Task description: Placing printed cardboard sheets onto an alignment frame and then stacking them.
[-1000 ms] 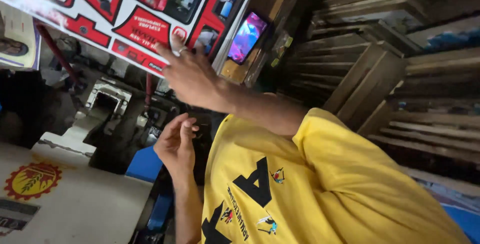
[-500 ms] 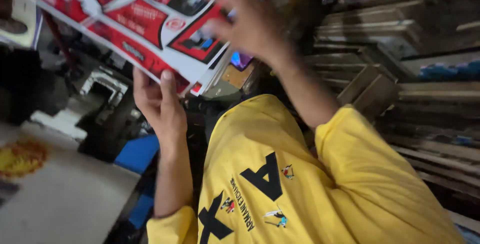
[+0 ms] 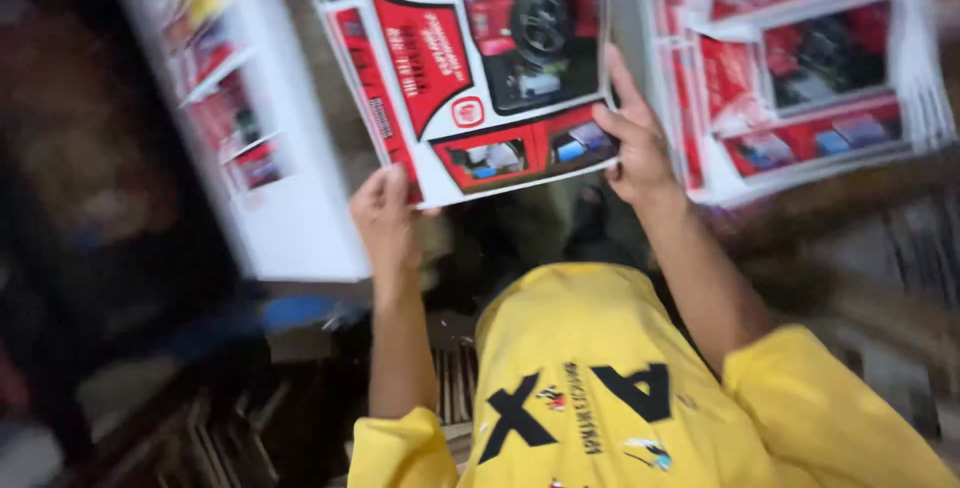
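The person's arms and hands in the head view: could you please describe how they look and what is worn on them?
Both hands, left and right, are bare: no gloves, and no rings or watch that this blurred picture shows. The forearms are uncovered. Yellow sleeves are pushed up near the elbows; they belong to a yellow top with large black letters and small coloured marks.

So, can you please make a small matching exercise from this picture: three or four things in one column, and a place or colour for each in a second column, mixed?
Things:
1. left hand
2. right hand
3. sheet
4. shirt

Place or colour:
A. yellow, with black letters
B. grips the sheet's lower left corner
C. red, white and black print, held up in both hands
D. holds the sheet's right edge

Pairs: 1-B, 2-D, 3-C, 4-A
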